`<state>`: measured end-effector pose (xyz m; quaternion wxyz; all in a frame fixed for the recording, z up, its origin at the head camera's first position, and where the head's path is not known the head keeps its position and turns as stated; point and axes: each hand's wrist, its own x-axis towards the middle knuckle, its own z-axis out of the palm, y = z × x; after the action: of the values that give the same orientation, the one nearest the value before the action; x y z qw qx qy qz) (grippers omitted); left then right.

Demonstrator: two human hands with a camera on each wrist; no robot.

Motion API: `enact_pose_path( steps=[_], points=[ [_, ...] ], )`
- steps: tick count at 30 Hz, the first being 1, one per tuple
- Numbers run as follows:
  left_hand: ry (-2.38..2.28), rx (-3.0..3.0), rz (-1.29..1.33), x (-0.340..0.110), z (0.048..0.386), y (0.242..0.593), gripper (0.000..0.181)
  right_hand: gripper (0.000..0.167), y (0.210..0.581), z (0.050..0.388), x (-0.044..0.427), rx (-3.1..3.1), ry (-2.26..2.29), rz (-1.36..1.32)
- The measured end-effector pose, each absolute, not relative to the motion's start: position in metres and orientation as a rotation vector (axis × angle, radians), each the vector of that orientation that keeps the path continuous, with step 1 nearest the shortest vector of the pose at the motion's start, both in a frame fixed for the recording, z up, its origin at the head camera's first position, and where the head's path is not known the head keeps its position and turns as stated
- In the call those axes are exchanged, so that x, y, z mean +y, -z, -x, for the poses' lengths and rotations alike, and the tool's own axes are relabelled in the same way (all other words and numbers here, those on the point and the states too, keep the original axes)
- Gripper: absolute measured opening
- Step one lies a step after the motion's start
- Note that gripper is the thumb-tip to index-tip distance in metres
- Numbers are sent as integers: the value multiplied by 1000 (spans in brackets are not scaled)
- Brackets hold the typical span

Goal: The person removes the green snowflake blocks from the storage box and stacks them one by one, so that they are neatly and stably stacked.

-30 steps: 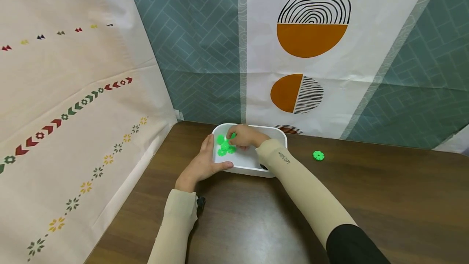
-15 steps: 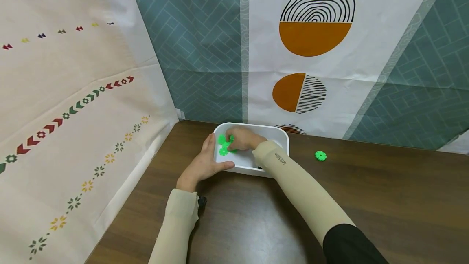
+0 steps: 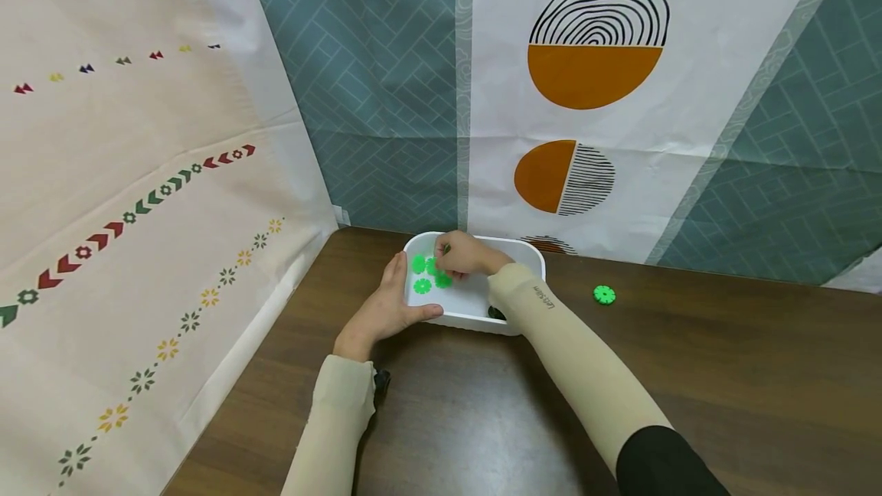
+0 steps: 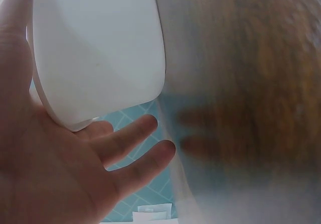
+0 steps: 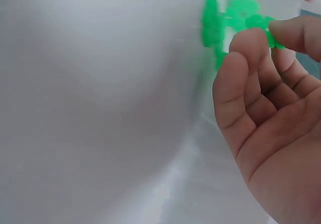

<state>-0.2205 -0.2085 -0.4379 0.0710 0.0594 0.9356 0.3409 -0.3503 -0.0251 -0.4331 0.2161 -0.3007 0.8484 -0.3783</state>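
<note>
A white tray [image 3: 472, 301] stands at the back of the table with several green notched discs [image 3: 422, 286] lying at its left end. My left hand [image 3: 382, 312] rests on the tray's front-left corner, its thumb along the front rim and straight fingers against the left side. In the left wrist view, the fingers [image 4: 138, 171] extend past the tray's outer wall [image 4: 100, 48]. Over the discs, my right hand [image 3: 465, 253] pinches one green disc [image 5: 274, 39] between thumb and index finger. The other fingers are curled towards the palm. The right sleeve hides part of the tray.
A single green disc [image 3: 604, 295] lies on the brown table [image 3: 689, 358] to the right of the tray. Patterned cloth hangs [image 3: 393, 98] behind the table and along its left edge. A small dark object [image 3: 496, 313] shows beside the right sleeve, partly hidden.
Half a second ago my right fingers were down among the discs. They have since moved up and slightly right, with a disc pinched in them. My left hand keeps its place on the tray.
</note>
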Motion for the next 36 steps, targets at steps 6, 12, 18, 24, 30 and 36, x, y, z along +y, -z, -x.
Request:
enact_pose_path(
  steps=[6, 12, 18, 24, 30, 36],
  points=[
    [-1033, 2807, -175, -208, 220, 437, 129, 11, 415, 349, -13, 2321, 1171, 820],
    [-1043, 2812, -179, -209, 220, 438, 130, 16, 404, 347, 2, 2362, 1220, 782],
    [-1048, 2807, -163, -209, 221, 439, 129, 17, 394, 345, 18, 2316, 1349, 735],
    [-1046, 2813, -160, -208, 221, 439, 131, 14, 389, 345, 35, 2339, 1386, 711],
    [-1055, 2818, -177, -207, 221, 438, 132, 11, 384, 341, 50, 2364, 1404, 739],
    [-1067, 2807, -178, -208, 221, 439, 132, 7, 379, 330, 63, 2346, 1417, 707]
  ],
)
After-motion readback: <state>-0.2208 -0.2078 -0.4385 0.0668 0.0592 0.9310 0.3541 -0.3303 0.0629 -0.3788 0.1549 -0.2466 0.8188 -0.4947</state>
